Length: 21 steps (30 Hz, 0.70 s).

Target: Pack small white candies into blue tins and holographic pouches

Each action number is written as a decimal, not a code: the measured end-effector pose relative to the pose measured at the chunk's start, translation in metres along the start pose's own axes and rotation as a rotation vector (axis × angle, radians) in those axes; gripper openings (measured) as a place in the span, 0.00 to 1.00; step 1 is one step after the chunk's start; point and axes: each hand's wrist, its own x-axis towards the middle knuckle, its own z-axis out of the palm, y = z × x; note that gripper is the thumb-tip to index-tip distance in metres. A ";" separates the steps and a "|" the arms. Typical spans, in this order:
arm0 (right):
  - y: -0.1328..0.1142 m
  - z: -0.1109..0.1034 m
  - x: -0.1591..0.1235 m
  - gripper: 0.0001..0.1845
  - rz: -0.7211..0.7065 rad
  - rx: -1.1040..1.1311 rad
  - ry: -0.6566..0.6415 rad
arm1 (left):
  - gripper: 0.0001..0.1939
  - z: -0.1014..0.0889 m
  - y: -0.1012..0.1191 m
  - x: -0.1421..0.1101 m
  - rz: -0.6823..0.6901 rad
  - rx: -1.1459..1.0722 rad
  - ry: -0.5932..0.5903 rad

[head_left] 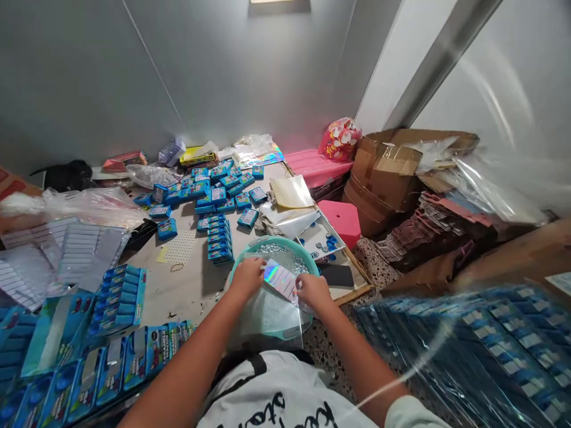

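Observation:
Both my hands meet over a teal plastic basin (307, 260) in front of me. My left hand (247, 276) and my right hand (314, 291) pinch the two ends of a small holographic card (280, 278) with a pink-lined face. A clear plastic sleeve (272, 324) hangs below the card toward my chest. Small whitish pieces (281, 252) fill the far part of the basin.
Several small blue boxes (219, 239) lie stacked and scattered on the table. Blue packs (116, 298) sit at the left, wrapped blue bundles (499, 351) at the right. A white tray with blue caps (322, 239), a pink stool (342, 219) and cardboard boxes (386, 172) stand beyond.

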 end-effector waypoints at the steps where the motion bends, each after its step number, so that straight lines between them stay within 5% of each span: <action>1: -0.002 0.001 0.001 0.12 -0.007 -0.043 -0.007 | 0.18 0.008 -0.001 0.009 0.033 0.016 -0.008; 7: -0.012 -0.008 -0.001 0.19 -0.030 -0.196 0.024 | 0.31 0.044 -0.005 0.046 0.241 0.110 -0.050; 12: -0.007 -0.014 -0.005 0.24 -0.084 -0.244 0.109 | 0.28 0.060 -0.006 0.062 0.361 0.168 -0.095; 17: -0.008 -0.008 0.008 0.14 -0.152 -0.226 0.034 | 0.22 0.063 -0.010 0.059 0.405 0.196 -0.059; 21: -0.017 -0.002 0.025 0.17 -0.133 -0.193 -0.019 | 0.19 0.065 -0.019 0.060 0.434 0.181 -0.040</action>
